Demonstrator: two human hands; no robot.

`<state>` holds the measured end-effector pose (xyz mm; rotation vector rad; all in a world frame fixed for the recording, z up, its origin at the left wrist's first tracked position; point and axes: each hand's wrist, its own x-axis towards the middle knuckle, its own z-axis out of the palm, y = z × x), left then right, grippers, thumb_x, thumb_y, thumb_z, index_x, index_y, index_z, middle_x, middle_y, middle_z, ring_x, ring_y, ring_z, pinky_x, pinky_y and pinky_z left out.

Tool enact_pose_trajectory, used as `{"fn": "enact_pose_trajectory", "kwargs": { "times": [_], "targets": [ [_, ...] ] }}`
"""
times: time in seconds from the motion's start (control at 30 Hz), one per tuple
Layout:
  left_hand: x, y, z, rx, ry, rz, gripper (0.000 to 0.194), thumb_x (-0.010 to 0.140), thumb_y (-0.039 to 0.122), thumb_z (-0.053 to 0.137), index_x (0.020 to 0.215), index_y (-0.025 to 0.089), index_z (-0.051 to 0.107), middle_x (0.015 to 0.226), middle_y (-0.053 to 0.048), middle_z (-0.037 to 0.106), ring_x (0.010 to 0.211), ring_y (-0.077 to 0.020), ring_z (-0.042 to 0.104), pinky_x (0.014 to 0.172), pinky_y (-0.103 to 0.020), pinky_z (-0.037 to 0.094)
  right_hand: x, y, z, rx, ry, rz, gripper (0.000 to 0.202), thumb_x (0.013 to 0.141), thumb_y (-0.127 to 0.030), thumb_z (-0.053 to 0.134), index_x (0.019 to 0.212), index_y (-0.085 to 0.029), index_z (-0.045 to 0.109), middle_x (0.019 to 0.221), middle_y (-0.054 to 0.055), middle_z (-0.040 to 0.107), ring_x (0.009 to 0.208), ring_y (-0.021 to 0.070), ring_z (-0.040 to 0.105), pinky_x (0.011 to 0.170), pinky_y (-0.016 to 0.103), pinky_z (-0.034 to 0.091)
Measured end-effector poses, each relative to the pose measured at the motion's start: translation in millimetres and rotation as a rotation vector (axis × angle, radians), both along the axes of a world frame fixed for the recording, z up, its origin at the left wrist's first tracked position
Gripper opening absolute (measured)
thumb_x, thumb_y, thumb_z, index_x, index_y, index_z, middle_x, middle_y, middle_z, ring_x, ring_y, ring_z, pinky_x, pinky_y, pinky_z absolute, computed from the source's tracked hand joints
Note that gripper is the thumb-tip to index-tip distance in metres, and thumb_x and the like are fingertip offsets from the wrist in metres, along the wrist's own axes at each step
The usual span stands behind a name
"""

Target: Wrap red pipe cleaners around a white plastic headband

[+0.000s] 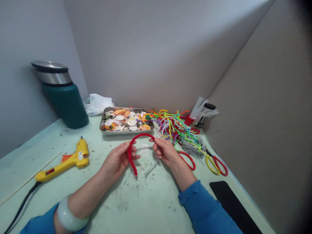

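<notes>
A red pipe cleaner (141,136) is bent into an arch between my two hands above the tabletop. My left hand (120,157) pinches its left side between thumb and fingers, and a loose end hangs down below them. The right end sits in the closed fingertips of my right hand (164,150). Below the right fingers a short translucent stick (151,168) shows; whether it touches them I cannot tell. A shallow metal tray (126,132) filled with painted shells (131,121) stands just beyond the hands.
To the left lie a yellow glue gun (60,166) and a thin wooden stick (29,180), with a green bottle (64,102) behind. Rightward are piled pipe cleaners (174,125), scissors (216,164), a red cup of clear sticks (188,120) and a black flat object (231,204).
</notes>
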<state>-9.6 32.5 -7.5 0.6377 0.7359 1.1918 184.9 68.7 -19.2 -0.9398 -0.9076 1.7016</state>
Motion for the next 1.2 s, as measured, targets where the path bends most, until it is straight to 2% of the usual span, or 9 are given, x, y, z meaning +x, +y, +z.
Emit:
{"fn": "enact_pose_trajectory", "kwargs": {
  "times": [0.13, 0.23, 0.33, 0.5, 0.63, 0.8, 0.9, 1.03, 1.2],
  "targets": [
    [1, -1, -1.4, 0.006, 0.086, -0.015, 0.019, 0.082, 0.023, 0.056, 0.092, 0.009, 0.063, 0.078, -0.007, 0.063, 0.058, -0.0126, 0.057, 0.069, -0.038, 0.055, 2, -2, 2.5, -0.113, -0.013, 0.090, 0.023, 0.073, -0.028, 0.066, 0.087, -0.009, 0.065, 0.048, -0.004, 0.052, 0.033, 0.0030, 0.033, 0.030, 0.015, 0.022],
    [1, -1, -1.2, 0.016, 0.152, -0.010, 0.026, 0.080, 0.025, 0.060, 0.102, 0.011, 0.062, 0.077, -0.004, 0.062, 0.055, -0.0102, 0.054, 0.058, -0.028, 0.053, 0, -7, 6.4, -0.110, -0.047, 0.258, 0.023, 0.076, -0.028, 0.065, 0.088, -0.008, 0.066, 0.047, -0.004, 0.051, 0.032, 0.0024, 0.030, 0.030, 0.015, 0.020],
    [0, -3, -2.0, 0.019, 0.220, -0.074, 0.035, 0.076, 0.024, 0.064, 0.109, 0.013, 0.061, 0.070, 0.000, 0.056, 0.049, -0.0064, 0.047, 0.046, -0.020, 0.045, -3, -10, 8.9, -0.089, -0.065, 0.374, 0.024, 0.079, -0.030, 0.062, 0.089, -0.008, 0.065, 0.048, -0.003, 0.053, 0.031, 0.0033, 0.033, 0.029, 0.015, 0.025],
    [0, -2, -5.4, 0.064, 0.303, -0.063, 0.030, 0.076, 0.025, 0.063, 0.103, 0.011, 0.063, 0.070, 0.001, 0.054, 0.047, -0.0050, 0.043, 0.044, -0.019, 0.041, -2, -8, 7.1, -0.096, -0.037, 0.348, 0.022, 0.083, -0.034, 0.056, 0.080, -0.013, 0.060, 0.055, 0.002, 0.062, 0.036, 0.0087, 0.047, 0.033, 0.020, 0.040],
    [1, -1, -5.8, 0.126, 0.414, -0.027, 0.029, 0.076, 0.028, 0.061, 0.101, 0.012, 0.062, 0.070, 0.002, 0.054, 0.047, -0.0055, 0.043, 0.045, -0.020, 0.039, -1, -7, 5.4, -0.073, -0.041, 0.355, 0.016, 0.081, -0.029, 0.058, 0.076, -0.014, 0.057, 0.054, 0.001, 0.062, 0.035, 0.0088, 0.046, 0.033, 0.020, 0.042],
    [2, -2, -4.9, 0.232, 0.682, 0.000, 0.026, 0.079, 0.034, 0.058, 0.095, 0.014, 0.062, 0.058, 0.005, 0.050, 0.047, -0.0076, 0.042, 0.046, -0.021, 0.036, -6, -11, 4.0, -0.077, -0.024, 0.403, 0.015, 0.079, -0.027, 0.060, 0.079, -0.012, 0.059, 0.053, 0.000, 0.061, 0.035, 0.0079, 0.045, 0.033, 0.020, 0.042],
    [1, -3, -5.6, 0.369, 0.838, 0.016, 0.025, 0.080, 0.036, 0.056, 0.094, 0.016, 0.064, 0.066, 0.002, 0.057, 0.055, -0.0099, 0.049, 0.054, -0.022, 0.040, -10, -13, 3.9, -0.086, 0.010, 0.426, 0.014, 0.079, -0.027, 0.061, 0.079, -0.013, 0.058, 0.053, 0.000, 0.061, 0.034, 0.0076, 0.044, 0.033, 0.019, 0.041],
    [0, -5, -5.4, 0.648, 1.027, 0.073, 0.021, 0.082, 0.031, 0.055, 0.095, 0.019, 0.066, 0.091, -0.004, 0.064, 0.083, -0.0156, 0.058, 0.073, -0.026, 0.043, -15, -16, 7.0, -0.095, 0.046, 0.457, 0.015, 0.077, -0.028, 0.062, 0.075, -0.014, 0.057, 0.050, -0.002, 0.058, 0.033, 0.0074, 0.042, 0.032, 0.019, 0.040],
    [1, -8, -1.9, 0.767, 1.178, 0.103, 0.019, 0.086, 0.029, 0.050, 0.089, 0.019, 0.065, 0.085, -0.003, 0.063, 0.077, -0.0147, 0.057, 0.070, -0.026, 0.042, -17, -18, 10.6, -0.092, -0.030, 0.448, 0.020, 0.078, -0.033, 0.062, 0.076, -0.014, 0.057, 0.051, -0.002, 0.058, 0.034, 0.0074, 0.045, 0.033, 0.019, 0.041]
  ]
}}
